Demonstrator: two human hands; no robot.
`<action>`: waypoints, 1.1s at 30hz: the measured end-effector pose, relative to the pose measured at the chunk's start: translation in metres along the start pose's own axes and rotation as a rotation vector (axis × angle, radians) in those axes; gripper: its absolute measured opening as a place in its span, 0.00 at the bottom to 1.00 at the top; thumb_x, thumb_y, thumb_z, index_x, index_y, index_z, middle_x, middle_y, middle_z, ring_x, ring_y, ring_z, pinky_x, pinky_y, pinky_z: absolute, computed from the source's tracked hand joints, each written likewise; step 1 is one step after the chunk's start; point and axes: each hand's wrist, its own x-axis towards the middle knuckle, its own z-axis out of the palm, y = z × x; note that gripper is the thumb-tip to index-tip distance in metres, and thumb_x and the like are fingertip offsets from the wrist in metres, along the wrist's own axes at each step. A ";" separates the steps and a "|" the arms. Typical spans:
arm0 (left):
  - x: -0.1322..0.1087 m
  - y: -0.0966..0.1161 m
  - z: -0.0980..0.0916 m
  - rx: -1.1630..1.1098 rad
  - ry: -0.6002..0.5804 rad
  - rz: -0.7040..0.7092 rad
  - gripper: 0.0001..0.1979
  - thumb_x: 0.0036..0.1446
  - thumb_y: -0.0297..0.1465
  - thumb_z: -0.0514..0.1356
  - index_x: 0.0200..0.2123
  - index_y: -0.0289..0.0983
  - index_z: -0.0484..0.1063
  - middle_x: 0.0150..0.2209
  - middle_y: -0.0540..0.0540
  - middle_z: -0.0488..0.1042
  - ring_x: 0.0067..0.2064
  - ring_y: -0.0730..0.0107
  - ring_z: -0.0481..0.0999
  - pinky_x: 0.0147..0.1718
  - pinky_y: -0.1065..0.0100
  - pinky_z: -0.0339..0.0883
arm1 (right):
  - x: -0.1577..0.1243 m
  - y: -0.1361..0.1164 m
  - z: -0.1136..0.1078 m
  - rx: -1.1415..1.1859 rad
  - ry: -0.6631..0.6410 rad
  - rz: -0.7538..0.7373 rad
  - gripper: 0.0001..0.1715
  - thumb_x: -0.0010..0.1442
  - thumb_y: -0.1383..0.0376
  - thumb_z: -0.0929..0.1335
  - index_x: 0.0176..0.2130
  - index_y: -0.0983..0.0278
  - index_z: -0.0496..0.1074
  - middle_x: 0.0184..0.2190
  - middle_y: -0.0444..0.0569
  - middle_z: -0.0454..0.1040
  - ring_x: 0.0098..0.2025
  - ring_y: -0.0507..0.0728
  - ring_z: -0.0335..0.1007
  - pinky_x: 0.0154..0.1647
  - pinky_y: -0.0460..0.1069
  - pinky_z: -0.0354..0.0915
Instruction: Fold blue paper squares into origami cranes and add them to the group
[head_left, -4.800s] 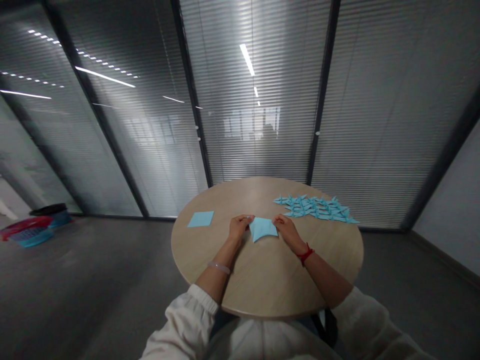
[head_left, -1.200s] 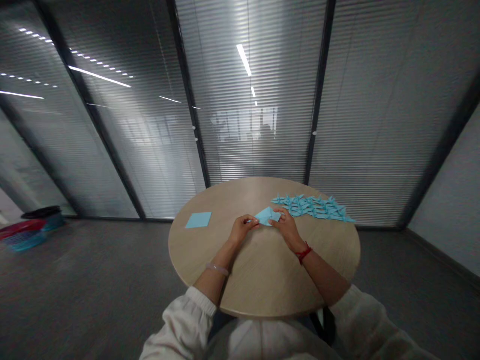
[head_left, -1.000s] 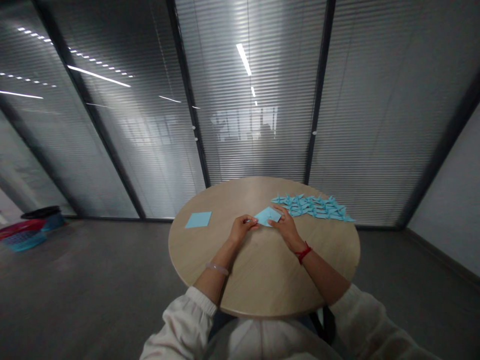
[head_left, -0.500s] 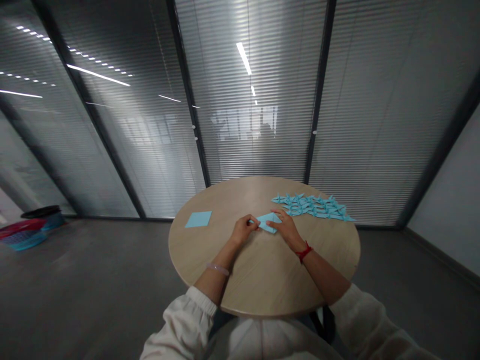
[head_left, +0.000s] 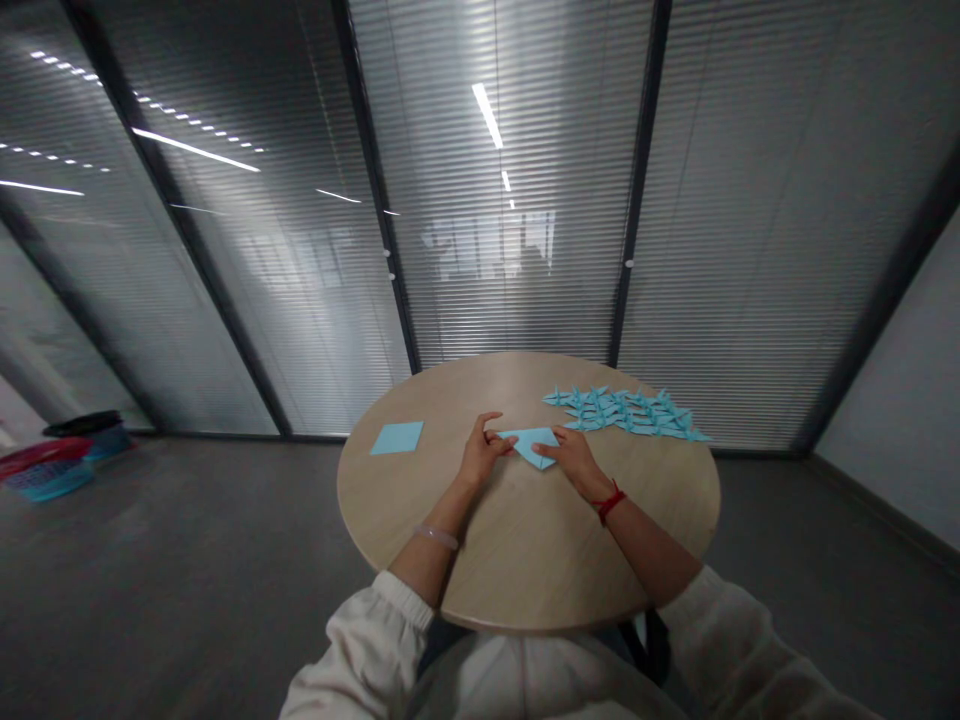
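Seated person at a round worktop [head_left: 525, 560]. A blue paper [head_left: 534, 443], folded to a triangle with its point towards the person, lies flat near the worktop's middle, between the two hands. The left hand [head_left: 480, 456] pinches the paper's left corner, one finger lifted clear. The right hand [head_left: 574, 458] lies fingers together, its tips pressing the right corner down. A flat blue sheet [head_left: 397, 437] lies well to the left; rows of folded blue cranes [head_left: 624, 412] lie beyond the right hand.
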 end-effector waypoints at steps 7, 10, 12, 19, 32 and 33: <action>-0.003 0.010 0.001 -0.161 0.104 -0.160 0.22 0.42 0.32 0.70 0.40 0.32 0.70 0.26 0.46 0.76 0.29 0.71 0.77 0.34 0.67 0.73 | 0.001 0.004 -0.002 -0.097 0.038 -0.044 0.22 0.41 0.52 0.74 0.29 0.66 0.72 0.27 0.47 0.74 0.29 0.54 0.68 0.29 0.48 0.64; -0.003 0.009 0.000 -0.184 0.136 -0.182 0.17 0.43 0.31 0.70 0.37 0.30 0.73 0.28 0.43 0.77 0.29 0.71 0.77 0.34 0.69 0.73 | 0.002 0.005 -0.003 -0.130 0.036 -0.057 0.22 0.41 0.52 0.74 0.28 0.66 0.71 0.25 0.46 0.73 0.28 0.53 0.67 0.27 0.47 0.62; -0.002 0.008 -0.001 -0.190 0.133 -0.188 0.15 0.44 0.31 0.69 0.34 0.28 0.74 0.28 0.43 0.76 0.29 0.72 0.77 0.34 0.70 0.73 | 0.002 0.005 -0.003 -0.148 0.029 -0.062 0.21 0.41 0.52 0.74 0.26 0.66 0.70 0.24 0.45 0.72 0.26 0.52 0.65 0.25 0.46 0.60; -0.002 0.007 -0.002 -0.215 0.134 -0.215 0.13 0.45 0.31 0.68 0.33 0.28 0.75 0.29 0.41 0.77 0.29 0.72 0.76 0.34 0.70 0.73 | 0.000 0.003 -0.001 -0.147 0.013 -0.052 0.21 0.40 0.52 0.75 0.28 0.65 0.72 0.23 0.45 0.72 0.28 0.55 0.68 0.26 0.47 0.62; -0.004 0.013 0.000 -0.235 0.151 -0.188 0.18 0.48 0.28 0.63 0.44 0.30 0.74 0.32 0.43 0.77 0.29 0.74 0.75 0.36 0.68 0.73 | 0.001 0.006 0.001 -0.100 -0.060 -0.029 0.20 0.41 0.55 0.75 0.28 0.66 0.69 0.24 0.42 0.71 0.25 0.51 0.65 0.27 0.46 0.61; -0.005 0.014 0.000 -0.232 0.149 -0.189 0.19 0.48 0.28 0.63 0.45 0.30 0.74 0.33 0.43 0.77 0.29 0.74 0.76 0.36 0.69 0.73 | 0.001 0.006 0.001 -0.107 -0.065 -0.024 0.19 0.41 0.55 0.75 0.28 0.66 0.69 0.24 0.42 0.71 0.25 0.51 0.65 0.27 0.46 0.61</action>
